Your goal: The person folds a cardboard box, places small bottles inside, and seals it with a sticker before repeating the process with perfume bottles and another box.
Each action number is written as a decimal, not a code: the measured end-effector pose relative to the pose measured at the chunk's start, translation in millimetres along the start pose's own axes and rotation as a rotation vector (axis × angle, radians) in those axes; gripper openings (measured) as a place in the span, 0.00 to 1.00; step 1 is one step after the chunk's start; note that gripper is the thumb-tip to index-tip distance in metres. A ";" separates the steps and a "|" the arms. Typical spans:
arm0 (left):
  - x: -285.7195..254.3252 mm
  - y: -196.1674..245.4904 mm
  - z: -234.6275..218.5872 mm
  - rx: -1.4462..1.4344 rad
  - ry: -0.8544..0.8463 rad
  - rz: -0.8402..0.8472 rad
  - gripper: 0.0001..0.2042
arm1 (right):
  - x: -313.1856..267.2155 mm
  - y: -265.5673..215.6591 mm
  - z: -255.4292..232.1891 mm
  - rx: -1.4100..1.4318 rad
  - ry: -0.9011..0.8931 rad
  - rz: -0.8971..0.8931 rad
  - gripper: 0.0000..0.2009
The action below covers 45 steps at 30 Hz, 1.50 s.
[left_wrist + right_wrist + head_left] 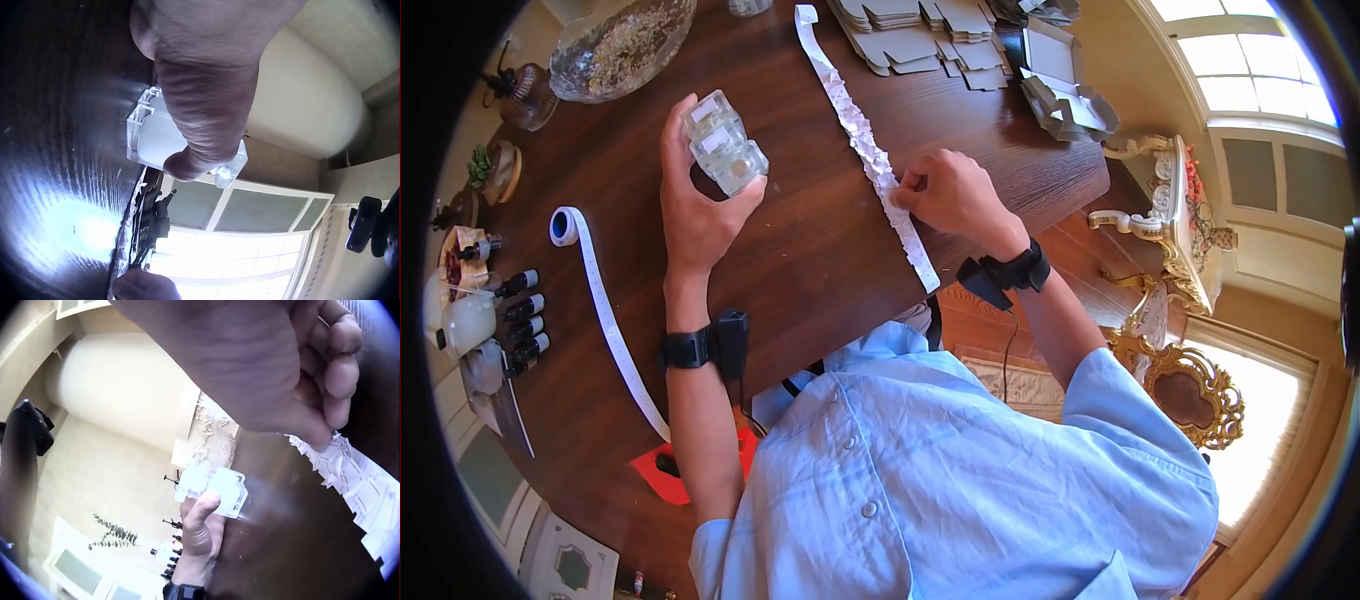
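Observation:
My left hand (700, 225) holds a row of clear, square-sided containers (722, 140) above the table, fingers along the far side and thumb across the near end. White labels show on their faces. In the left wrist view the thumb covers part of the clear containers (156, 137). A long white label strip (855, 130) lies on the table, its middle covered with ruffled, half-lifted stickers. My right hand (960, 200) bends over the strip's lower part. In the right wrist view thumb and forefinger pinch at the ruffled stickers (337, 462), the other fingers curled.
A label roll (565, 227) trails a second strip on the left, towards a red sheet (662, 478). Flat grey cartons (900, 40) and an opened box (1065, 85) lie at the back right. A glass bowl (625, 50) and dark bottles (525, 315) stand on the left.

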State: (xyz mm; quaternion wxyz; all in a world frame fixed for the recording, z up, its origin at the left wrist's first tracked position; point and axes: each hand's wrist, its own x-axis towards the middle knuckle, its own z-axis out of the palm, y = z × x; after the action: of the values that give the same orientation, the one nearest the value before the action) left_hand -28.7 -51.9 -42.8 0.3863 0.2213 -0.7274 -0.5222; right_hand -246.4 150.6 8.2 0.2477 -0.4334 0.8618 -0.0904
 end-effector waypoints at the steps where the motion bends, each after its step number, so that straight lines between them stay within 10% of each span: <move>1: 0.2 0.6 0.2 0.000 0.000 0.004 0.46 | 1.4 -2.0 -2.2 0.000 0.000 0.000 0.10; 39: -2.0 -1.3 -0.6 0.007 -0.034 0.020 0.47 | -14.1 11.3 -25.1 0.613 -0.141 0.040 0.12; 45: -0.8 5.5 -2.1 -0.088 -0.027 -0.047 0.48 | -12.6 -30.4 -24.7 0.783 -0.074 -0.166 0.07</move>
State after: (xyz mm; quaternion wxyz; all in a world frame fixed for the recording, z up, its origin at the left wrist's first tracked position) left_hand -26.0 -50.5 -37.6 0.3734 0.2141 -0.7035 -0.5655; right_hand -231.2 140.6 45.1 0.4168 -0.3773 0.7149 -0.4158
